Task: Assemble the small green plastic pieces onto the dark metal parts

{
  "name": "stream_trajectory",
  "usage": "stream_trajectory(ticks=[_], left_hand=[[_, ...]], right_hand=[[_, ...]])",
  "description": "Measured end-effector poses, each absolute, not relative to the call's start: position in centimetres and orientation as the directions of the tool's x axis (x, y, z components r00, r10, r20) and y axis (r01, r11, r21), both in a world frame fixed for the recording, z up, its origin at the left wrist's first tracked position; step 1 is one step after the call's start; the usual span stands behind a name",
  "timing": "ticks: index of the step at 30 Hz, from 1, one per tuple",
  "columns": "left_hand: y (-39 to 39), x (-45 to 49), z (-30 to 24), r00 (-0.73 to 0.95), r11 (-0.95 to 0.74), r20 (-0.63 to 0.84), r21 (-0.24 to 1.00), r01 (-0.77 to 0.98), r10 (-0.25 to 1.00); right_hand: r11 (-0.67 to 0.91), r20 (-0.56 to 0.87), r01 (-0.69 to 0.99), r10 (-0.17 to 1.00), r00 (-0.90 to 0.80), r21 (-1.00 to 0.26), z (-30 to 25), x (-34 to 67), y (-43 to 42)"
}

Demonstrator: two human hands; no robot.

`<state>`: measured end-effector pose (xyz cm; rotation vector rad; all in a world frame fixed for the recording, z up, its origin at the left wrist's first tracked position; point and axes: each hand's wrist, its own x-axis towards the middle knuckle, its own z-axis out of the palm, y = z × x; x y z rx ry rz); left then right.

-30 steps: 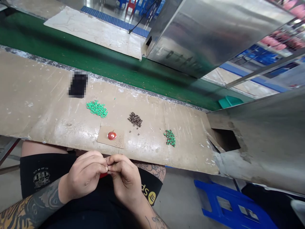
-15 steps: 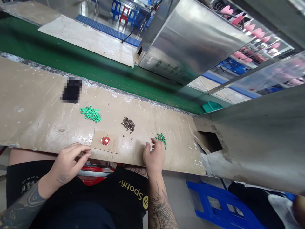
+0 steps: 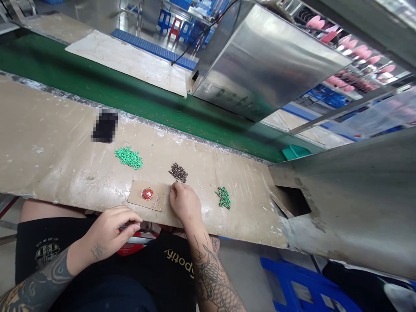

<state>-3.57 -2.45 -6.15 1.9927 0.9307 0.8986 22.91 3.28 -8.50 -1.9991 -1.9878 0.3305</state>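
While your hands are apart, the thing nearest your right hand (image 3: 186, 203) is the brown pile (image 3: 178, 172), a low, loose heap of tiny, dark, shiny pieces with pale glints and a ragged edge. It lies on the table (image 3: 248, 184) between a bright green pile (image 3: 129, 157) on your left and a smaller pile of mixed green and dark pieces (image 3: 223, 197) on your right. Near it, toward you, a cardboard piece (image 3: 134, 197) carries a round red blob (image 3: 147, 193) and a scatter of fine, pale crumbs (image 3: 157, 202).

Half a second ago your right hand is at the mixed pile; now it is over at the brown one. Your left hand (image 3: 108, 234) has shifted to your right, its tips now below the cardboard's near edge.

The brown pile sits just beyond your right fingers, close to their tips; you cannot tell from here whether they touch it. Those fingers are curled in, and whether they grip anything is hidden. Your left thumb and forefinger have their tips close together, well apart from the brown pile, and whether anything is between them cannot be told.
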Motion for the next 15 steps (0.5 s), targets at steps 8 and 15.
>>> stream_trajectory(ticks=[8,15], left_hand=[[-2.6,-0.9,-4.9,0.451,-0.025,-0.1,0.965,0.262,0.887],[-2.2,0.0,-4.4,0.566,0.419,-0.303,0.904,-0.083,0.767]], right_hand=[[0.197,0.13,0.562,0.979,-0.156,-0.804,-6.4,21.7,-2.1],[0.225,0.159,0.203,0.941,-0.298,-0.953,-4.2,19.4,-4.9]])
